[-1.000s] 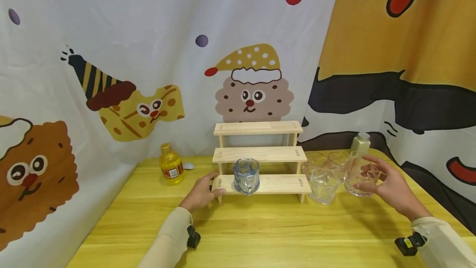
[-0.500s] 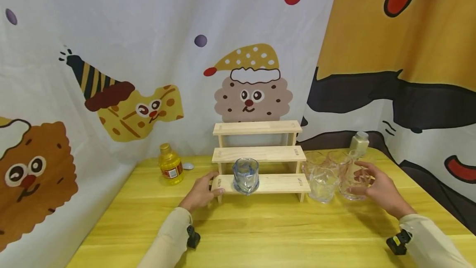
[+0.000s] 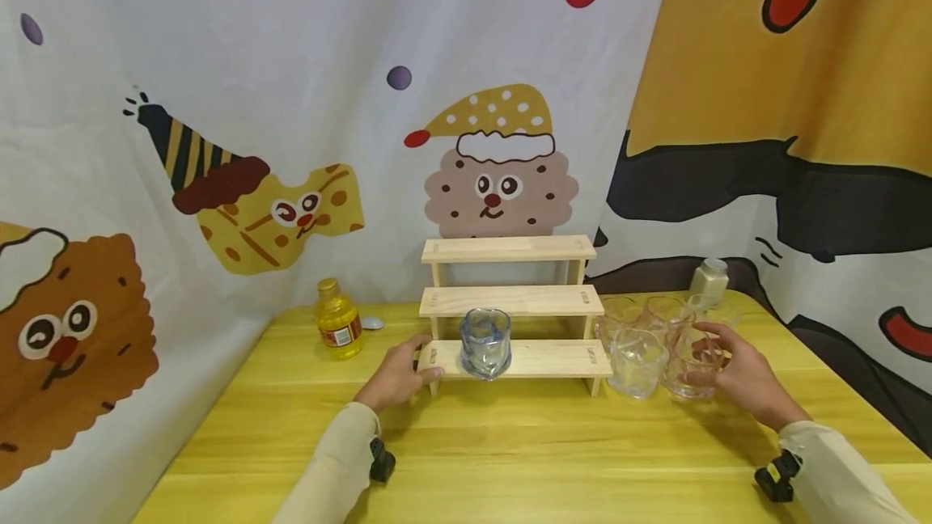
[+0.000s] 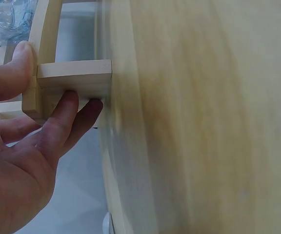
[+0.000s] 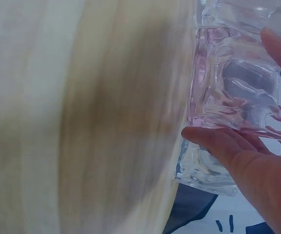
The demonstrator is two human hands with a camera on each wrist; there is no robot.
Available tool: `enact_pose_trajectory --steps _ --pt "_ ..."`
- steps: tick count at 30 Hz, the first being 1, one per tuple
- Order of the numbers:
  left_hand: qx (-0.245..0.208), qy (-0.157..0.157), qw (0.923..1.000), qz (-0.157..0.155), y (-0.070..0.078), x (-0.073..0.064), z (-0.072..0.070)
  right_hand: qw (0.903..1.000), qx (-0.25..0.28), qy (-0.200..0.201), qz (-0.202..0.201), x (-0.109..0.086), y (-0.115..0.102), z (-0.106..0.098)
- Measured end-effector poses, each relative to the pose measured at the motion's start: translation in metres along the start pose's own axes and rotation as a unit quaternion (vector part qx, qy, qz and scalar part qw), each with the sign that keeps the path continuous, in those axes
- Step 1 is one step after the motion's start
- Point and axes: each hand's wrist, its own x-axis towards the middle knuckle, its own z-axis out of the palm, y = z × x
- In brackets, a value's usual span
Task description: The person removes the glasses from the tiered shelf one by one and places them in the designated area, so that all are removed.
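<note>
A three-step wooden display stand (image 3: 510,300) stands at the middle of the table. My left hand (image 3: 396,374) grips the left end of its lowest step; in the left wrist view the thumb (image 4: 21,70) lies on top and fingertips touch the side support (image 4: 74,70). On that step sits a bluish glass (image 3: 485,346). At the right, my right hand (image 3: 739,374) holds a pinkish glass (image 5: 238,83) between thumb and fingers. Close to its left is a clear glass (image 3: 637,366). Pinkish glasses (image 3: 670,314) and another clear glass (image 3: 717,310) stand behind.
A yellow bottle (image 3: 338,326) with a red label stands at the back left, a white spoon (image 3: 372,323) beside it. At the back right is a pale capped jar (image 3: 709,280). A printed curtain (image 3: 328,103) hangs behind the wooden table (image 3: 510,459).
My right hand has moved left and slightly nearer, its fingers closer around the pinkish glass, which now stands closer to the clear one. The left hand keeps its grip on the stand.
</note>
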Motion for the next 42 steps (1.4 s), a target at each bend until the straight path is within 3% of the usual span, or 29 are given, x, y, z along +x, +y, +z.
enact_pose_trajectory --steps 19,31,36,42 --pt "-0.001 -0.003 1.0 0.002 -0.002 0.001 0.0 0.9998 0.02 -0.003 0.006 0.004 0.006 0.006" --pt "0.015 0.009 0.9998 0.002 -0.003 -0.002 0.001 0.9965 -0.081 -0.019 -0.006 0.0 -0.009 -0.003" --pt "0.009 0.009 0.9999 -0.006 -0.001 -0.002 0.0 0.9902 -0.135 0.013 -0.032 -0.005 -0.028 -0.012" --pt "-0.002 0.007 0.9999 -0.008 0.0 -0.001 0.0 0.9867 -0.14 0.055 -0.061 -0.009 -0.053 -0.018"
